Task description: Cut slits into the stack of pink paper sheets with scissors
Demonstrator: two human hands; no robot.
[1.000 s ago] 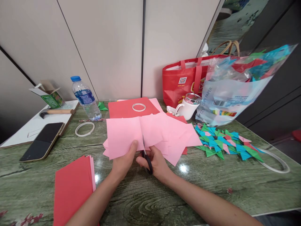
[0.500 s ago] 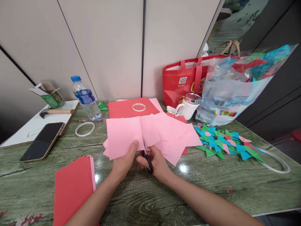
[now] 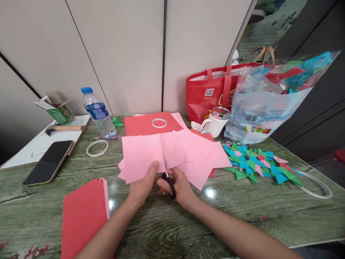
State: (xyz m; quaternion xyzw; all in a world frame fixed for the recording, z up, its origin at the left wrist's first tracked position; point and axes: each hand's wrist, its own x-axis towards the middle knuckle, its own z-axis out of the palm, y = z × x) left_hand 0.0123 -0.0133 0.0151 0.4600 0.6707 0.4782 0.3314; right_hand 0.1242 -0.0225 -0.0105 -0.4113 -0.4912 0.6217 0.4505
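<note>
My left hand (image 3: 144, 185) pinches the lower edge of a pink sheet of paper (image 3: 141, 156), thumb on top and the fingers hidden beneath. Black-handled scissors (image 3: 170, 187) are in my right hand (image 3: 182, 187), with fingers through the loops. Their blades lie along a slit in the sheet, pointing away from me, and look nearly closed. Right of the blades, the sheet's other part overlaps loose pink papers (image 3: 202, 172). Behind it lies red paper (image 3: 145, 122) with a roll of narrow tape (image 3: 159, 123) on top.
Left are a stack of red and pink paper (image 3: 83, 219), a phone (image 3: 50, 162), a tape roll (image 3: 97, 148), a hammer-like tool (image 3: 70, 127) and a water bottle (image 3: 99, 113). Right are a white mug (image 3: 218, 124), folded paper pieces (image 3: 253, 163), a plastic bag (image 3: 258, 115) and a red bag (image 3: 199, 97).
Almost nothing differs. The hands, scissors and pink sheet stay in nearly the same place, with only a tiny shift.
</note>
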